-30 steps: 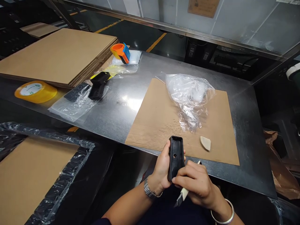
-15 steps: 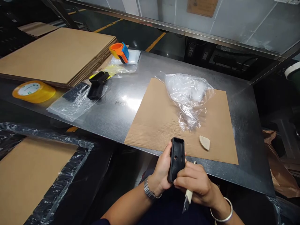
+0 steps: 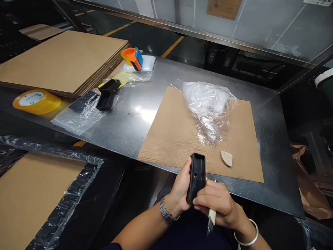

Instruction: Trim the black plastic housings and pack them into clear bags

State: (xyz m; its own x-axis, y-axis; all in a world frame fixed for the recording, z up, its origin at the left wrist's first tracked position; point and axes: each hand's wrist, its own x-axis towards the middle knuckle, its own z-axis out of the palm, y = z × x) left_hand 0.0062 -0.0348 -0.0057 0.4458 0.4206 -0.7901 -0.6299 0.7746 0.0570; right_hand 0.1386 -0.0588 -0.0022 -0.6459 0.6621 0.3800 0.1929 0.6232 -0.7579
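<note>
A black rectangular tray-like part (image 3: 197, 178) with a small hole in its floor is held upright near the table's front edge. My left hand (image 3: 182, 185) wraps round its left side. My right hand (image 3: 217, 200) grips a pale-handled knife (image 3: 212, 217), blade pointing down toward me, while its fingertips touch the part's lower right corner. Just beyond, a small beige wedge-shaped block (image 3: 226, 158) lies on a flat cardboard sheet (image 3: 166, 128). A crumpled clear plastic bag (image 3: 208, 100) rests on the sheet's far side.
On the metal table (image 3: 130, 121), more black parts (image 3: 106, 95) lie on plastic bags at left. Near them are a yellow tape roll (image 3: 36, 101), an orange and blue tape dispenser (image 3: 134, 58) and a cardboard stack (image 3: 65, 62). A plastic-lined box (image 3: 39, 194) stands at lower left.
The knife blade has swung slightly to the right, with a small tilt of my right hand. Both hands keep the black part in nearly the same place.
</note>
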